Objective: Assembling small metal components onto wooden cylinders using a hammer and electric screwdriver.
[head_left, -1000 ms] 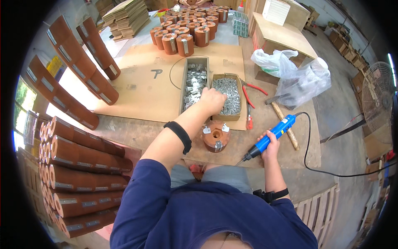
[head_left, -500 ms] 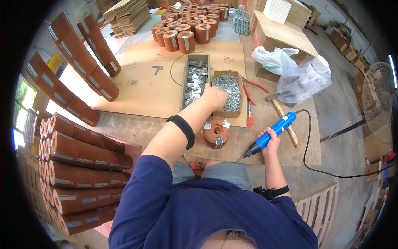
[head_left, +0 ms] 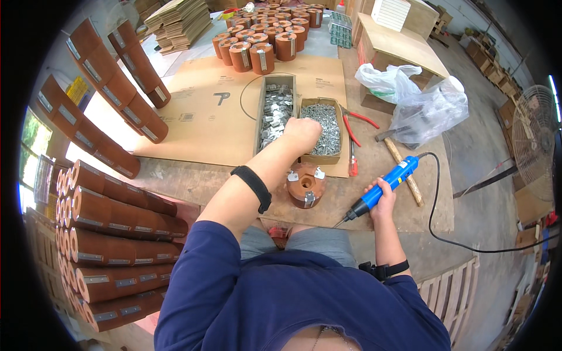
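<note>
My left hand curls at the screws; I can't tell its catch. The block sits just nearside of those fingers; my right hand, clasping the driver, could knock it by swinging left.

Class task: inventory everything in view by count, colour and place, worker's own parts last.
Workbench: one, brown, centre
Cardboard sheet: one, tan, on workbench
Clip tray: one, grey, on cardboard sheet
Screw box: one, brown, right of clip tray
Cylinder with tabs: one, brown, below screw box
Electric screwdriver: one, blue-black, right of that cylinder
Pliers: one, red-handled, right of screw box
Hand screwdriver: one, red-handled, below pliers
Hammer: one, wooden-handled, right of pliers
Plastic bags: at least two, whitish, right
Loose cylinders: many, brown, far end
Standing columns: three, brown, left
Stacked rows: at least five, brown, lower left
Cardboard stack: one, tan, upper left
Fan: one, grey, far right
Left hand: one, bare, over screw box
Right hand: one, bare, gripping electric screwdriver
</note>
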The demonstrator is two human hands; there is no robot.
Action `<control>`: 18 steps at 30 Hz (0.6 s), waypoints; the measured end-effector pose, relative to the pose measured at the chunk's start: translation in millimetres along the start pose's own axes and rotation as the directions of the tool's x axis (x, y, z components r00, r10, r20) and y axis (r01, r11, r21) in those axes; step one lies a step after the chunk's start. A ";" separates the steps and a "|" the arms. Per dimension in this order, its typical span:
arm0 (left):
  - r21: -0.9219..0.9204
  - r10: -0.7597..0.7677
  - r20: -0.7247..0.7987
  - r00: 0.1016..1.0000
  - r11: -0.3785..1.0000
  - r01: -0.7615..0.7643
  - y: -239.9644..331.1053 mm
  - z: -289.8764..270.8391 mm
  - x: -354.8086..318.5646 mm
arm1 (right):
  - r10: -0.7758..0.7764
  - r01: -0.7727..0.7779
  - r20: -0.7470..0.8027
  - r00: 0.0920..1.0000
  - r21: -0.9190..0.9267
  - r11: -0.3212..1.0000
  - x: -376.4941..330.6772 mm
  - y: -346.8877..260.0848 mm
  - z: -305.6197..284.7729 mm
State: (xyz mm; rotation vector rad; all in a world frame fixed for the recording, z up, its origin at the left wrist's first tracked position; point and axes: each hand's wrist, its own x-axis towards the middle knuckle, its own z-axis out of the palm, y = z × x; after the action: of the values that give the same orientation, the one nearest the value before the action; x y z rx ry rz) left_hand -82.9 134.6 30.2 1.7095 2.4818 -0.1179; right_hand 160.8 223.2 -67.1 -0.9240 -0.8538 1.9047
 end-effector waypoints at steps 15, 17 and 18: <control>-0.939 -0.273 -0.133 0.953 0.342 -0.033 -9.6 -5.7 -155.1 | 0.050 -0.050 0.002 0.999 0.041 0.998 -0.3 -4.9 5.3; -0.929 -0.276 -0.173 0.945 0.365 -0.064 -6.5 8.1 -164.8 | 0.019 -0.023 0.027 0.999 0.166 0.986 -12.6 -20.6 22.0; -0.916 -0.266 -0.209 0.941 0.390 -0.093 -5.5 14.0 -169.9 | -0.046 0.037 0.054 0.997 0.160 0.986 -19.5 -30.0 32.0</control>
State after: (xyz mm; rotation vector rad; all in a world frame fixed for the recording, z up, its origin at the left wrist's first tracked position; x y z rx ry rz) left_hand -27.4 -26.2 41.3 1.0774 2.0209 1.4029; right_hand 152.7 211.9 -21.1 -0.7529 -0.7370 1.9406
